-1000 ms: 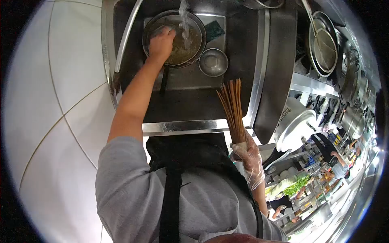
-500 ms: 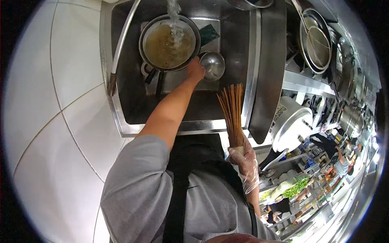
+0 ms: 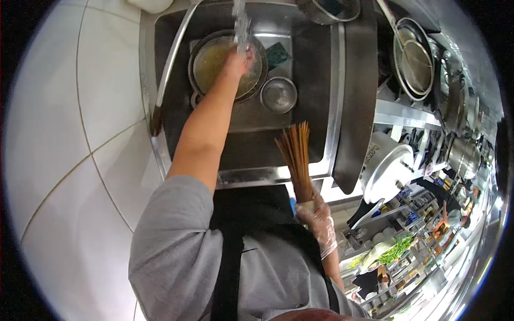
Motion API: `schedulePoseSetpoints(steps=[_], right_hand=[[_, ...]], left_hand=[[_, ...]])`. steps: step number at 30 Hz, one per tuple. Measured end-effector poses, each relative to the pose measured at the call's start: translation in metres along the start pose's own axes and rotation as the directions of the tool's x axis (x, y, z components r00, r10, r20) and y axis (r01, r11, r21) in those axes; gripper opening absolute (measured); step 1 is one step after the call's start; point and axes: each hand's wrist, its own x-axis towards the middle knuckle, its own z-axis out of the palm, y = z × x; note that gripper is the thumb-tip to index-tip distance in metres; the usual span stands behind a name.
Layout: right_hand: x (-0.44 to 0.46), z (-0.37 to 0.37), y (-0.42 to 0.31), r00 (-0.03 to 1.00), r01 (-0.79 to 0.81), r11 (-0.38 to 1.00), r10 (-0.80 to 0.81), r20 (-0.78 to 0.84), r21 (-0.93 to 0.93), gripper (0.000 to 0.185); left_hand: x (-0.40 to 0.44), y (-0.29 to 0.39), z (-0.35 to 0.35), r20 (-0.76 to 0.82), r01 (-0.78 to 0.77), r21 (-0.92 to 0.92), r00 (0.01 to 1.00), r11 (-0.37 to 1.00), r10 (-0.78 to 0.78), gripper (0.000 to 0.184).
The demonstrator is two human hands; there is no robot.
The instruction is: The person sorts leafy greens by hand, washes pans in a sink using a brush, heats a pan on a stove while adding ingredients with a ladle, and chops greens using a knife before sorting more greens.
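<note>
My left hand [image 3: 239, 61] is over the water-filled pan [image 3: 210, 67] in the sink, right in the running water [image 3: 241, 24]. Its fingers are blurred by motion and splashing. My right hand [image 3: 317, 218], in a clear plastic glove, is wrapped round the base of a brush of thin wooden sticks [image 3: 299, 163], bristles pointing up over the sink's front edge. A small metal bowl [image 3: 278, 95] sits on the sink floor right of the pan. Behind the bowl lies a dark green scouring pad [image 3: 277, 55].
The metal sink [image 3: 251, 177] has a curved metal tube [image 3: 174, 64] on its left side. White tiles [image 3: 48, 160] are at the left. To the right stand a large lidded pot [image 3: 388, 168] and strainers [image 3: 416, 67]. Co-workers are in the far right background.
My left hand moved from the pan to beside the bowl, then back up into the water stream. The bowl shifted slightly. My right hand still grips the brush, a little lower and further left.
</note>
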Motion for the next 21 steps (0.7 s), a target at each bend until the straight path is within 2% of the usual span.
schedulePoseSetpoints(steps=[1,2,3,5,6,7,8,9,11,12,13,14,15,17,19,21], right_hand=[[-0.002,0.005,-0.004,1.0,-0.014,1.0,0.014,-0.018,0.011,0.087],[-0.003,0.004,-0.002,1.0,-0.012,1.0,0.012,0.008,0.023,0.088],[-0.003,0.002,0.003,0.999,-0.049,0.998,0.049,0.005,0.039,0.091],[0.002,-0.003,0.027,0.997,-0.079,0.995,0.08,-0.017,0.057,0.095],[0.002,0.001,0.016,0.992,-0.116,0.992,0.118,-0.033,0.053,0.096],[-0.001,0.003,0.007,0.985,-0.162,0.986,0.164,-0.051,0.05,0.098],[0.003,-0.002,0.029,0.993,-0.109,0.994,0.108,-0.053,-0.018,0.099],[0.006,-0.003,0.036,0.999,-0.025,1.0,0.025,-0.048,0.004,0.1],[0.005,0.005,0.038,0.997,0.023,0.974,-0.004,-0.083,0.224,0.098],[0.005,-0.001,0.056,0.996,0.048,0.99,-0.037,-0.086,0.132,0.096],[0.007,-0.003,0.06,0.996,0.041,0.988,-0.027,-0.088,0.152,0.096],[0.008,-0.004,0.063,0.997,0.032,0.985,-0.02,-0.071,0.172,0.096],[0.009,-0.004,0.063,0.998,0.029,0.981,-0.019,-0.052,0.191,0.096],[0.01,-0.004,0.06,0.997,0.021,0.98,-0.006,-0.077,0.2,0.098],[0.008,-0.008,0.061,0.997,0.049,0.985,-0.038,-0.067,0.165,0.099],[0.009,-0.012,0.06,0.983,0.172,0.975,-0.161,-0.087,0.14,0.096]], left_hand=[[0.014,-0.018,-0.002,0.162,-0.146,0.673,0.986,0.725,0.048,0.02],[0.039,-0.046,-0.019,0.311,-0.31,0.949,0.95,0.053,-0.017,0.016],[0.105,-0.103,-0.053,0.623,-0.628,0.778,0.769,-0.01,0.139,0.024],[-0.029,-0.077,0.079,0.536,-0.515,0.824,0.844,-0.236,0.03,0.028],[0.007,-0.104,0.067,0.541,-0.522,0.822,0.841,-0.227,0.025,0.028],[0.061,-0.149,0.035,0.583,-0.483,0.758,0.803,-0.439,0.124,0.029],[0.094,-0.181,0.013,0.636,-0.398,0.669,0.744,-0.628,0.206,0.03],[0.09,-0.186,0.017,0.635,-0.411,0.668,0.749,-0.62,0.188,0.03],[0.053,-0.158,0.048,0.562,-0.18,0.526,0.807,-0.832,0.181,0.037],[0.057,-0.159,0.053,0.565,-0.193,0.514,0.809,-0.836,0.161,0.037],[0.061,-0.156,0.056,0.421,-0.256,0.624,0.906,-0.738,0.041,0.034],[0.06,-0.151,0.059,0.274,-0.272,0.731,0.957,-0.625,-0.096,0.035],[0.05,-0.148,0.061,0.275,-0.273,0.718,0.956,-0.64,-0.099,0.035],[0.013,-0.14,0.081,0.441,-0.374,0.573,0.891,-0.73,-0.11,0.033],[-0.063,-0.096,0.133,0.494,-0.409,0.685,0.869,-0.602,-0.028,0.028],[-0.116,-0.053,0.163,0.605,-0.45,0.705,0.785,-0.548,0.133,0.025]])
